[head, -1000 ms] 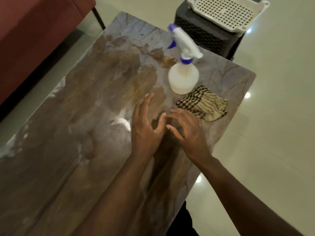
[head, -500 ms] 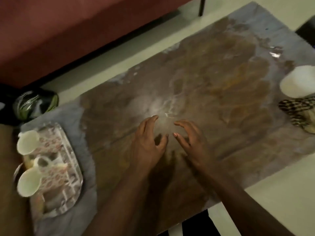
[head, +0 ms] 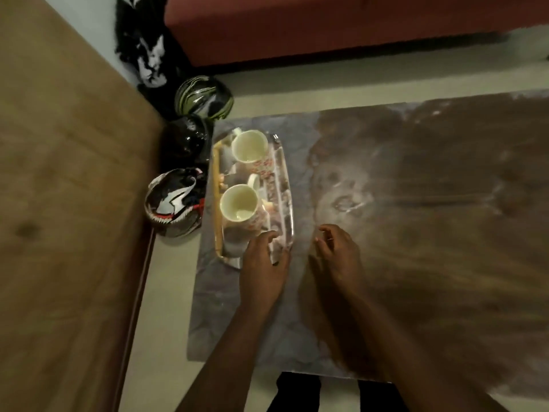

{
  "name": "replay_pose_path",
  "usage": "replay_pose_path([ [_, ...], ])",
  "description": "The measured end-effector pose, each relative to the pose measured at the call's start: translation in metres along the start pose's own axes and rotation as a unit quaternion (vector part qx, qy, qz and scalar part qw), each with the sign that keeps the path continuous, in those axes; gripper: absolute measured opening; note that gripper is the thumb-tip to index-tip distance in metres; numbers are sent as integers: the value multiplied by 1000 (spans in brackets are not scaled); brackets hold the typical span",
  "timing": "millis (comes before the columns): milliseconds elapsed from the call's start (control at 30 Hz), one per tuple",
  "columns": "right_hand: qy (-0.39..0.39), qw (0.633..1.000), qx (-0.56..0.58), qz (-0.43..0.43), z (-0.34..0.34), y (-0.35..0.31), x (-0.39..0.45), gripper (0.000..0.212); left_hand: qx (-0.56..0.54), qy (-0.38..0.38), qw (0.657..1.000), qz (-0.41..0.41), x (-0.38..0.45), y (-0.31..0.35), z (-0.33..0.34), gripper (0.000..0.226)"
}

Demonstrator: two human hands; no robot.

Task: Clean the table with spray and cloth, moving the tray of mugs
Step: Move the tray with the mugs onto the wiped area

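Observation:
A patterned oblong tray lies at the left end of the brown marble table. Two cream mugs stand on it, one farther and one nearer. My left hand hovers over the tray's near corner with fingers spread; whether it touches the rim is unclear. My right hand is just right of the tray above the tabletop, fingers curled and apart, holding nothing. The spray bottle and the cloth are out of view.
Several helmets sit on the floor left of the table: a green-striped one, a black one and a black-and-white one. A wooden panel fills the left side. A red sofa runs along the far side.
My view has swung left from the bottle and cloth to the tray end of the table. Both hands have travelled left, and the left one now reaches the tray's near corner.

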State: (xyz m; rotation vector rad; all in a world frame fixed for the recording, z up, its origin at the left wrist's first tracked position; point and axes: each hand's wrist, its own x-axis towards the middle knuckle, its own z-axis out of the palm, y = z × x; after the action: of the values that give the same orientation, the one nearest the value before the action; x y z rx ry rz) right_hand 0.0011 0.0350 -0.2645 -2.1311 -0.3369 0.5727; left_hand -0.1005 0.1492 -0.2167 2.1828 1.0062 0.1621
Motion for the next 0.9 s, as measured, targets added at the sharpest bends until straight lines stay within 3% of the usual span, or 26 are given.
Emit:
replay_pose_path([
  [167, -41, 999, -8, 7, 57, -23, 6, 20, 31, 66, 994, -78, -1, -66, -29, 23],
  [400, 34, 998, -48, 10, 76, -43, 43, 25, 48, 92, 982, -158, 29, -113, -53, 26],
  [633, 62, 993, -96, -11, 90, -58, 79, 27, -34, 50, 984, -167, 90, -120, -54, 30],
  [767, 76, 988, -131, 8, 97, -55, 88, 27, 25, 23, 986, -165, 114, -127, -49, 36],
  [900, 80, 982, -171, 5, 103, -49, 92, 26, 111, 58, 985, -120, 120, -136, -42, 38],
])
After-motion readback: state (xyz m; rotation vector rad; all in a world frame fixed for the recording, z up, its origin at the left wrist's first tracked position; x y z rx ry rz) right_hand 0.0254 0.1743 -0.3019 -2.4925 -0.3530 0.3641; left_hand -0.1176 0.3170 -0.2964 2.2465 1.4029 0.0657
